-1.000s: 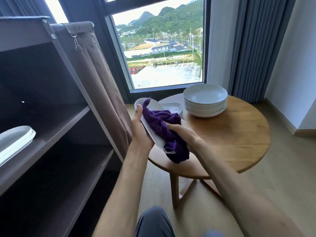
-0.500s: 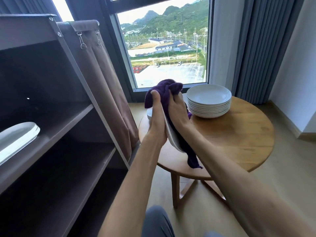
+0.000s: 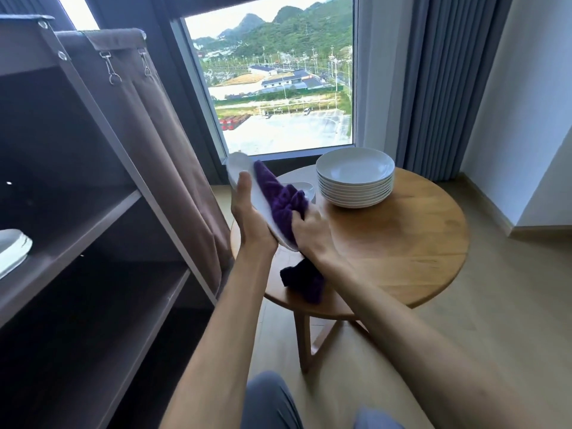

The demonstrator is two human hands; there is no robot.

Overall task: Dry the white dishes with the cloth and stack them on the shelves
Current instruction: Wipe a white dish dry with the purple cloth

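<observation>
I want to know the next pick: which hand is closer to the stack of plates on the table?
Right. The right hand, gripping the cloth, is beside the stack of plates; the left hand holds the dish farther away.

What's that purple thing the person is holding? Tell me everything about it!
It is a purple cloth, soft and fuzzy like a towel, all bunched up. The right hand grips it and presses it against a tilted white dish that the left hand holds. One dark end hangs below the right wrist, above the round wooden table.
</observation>
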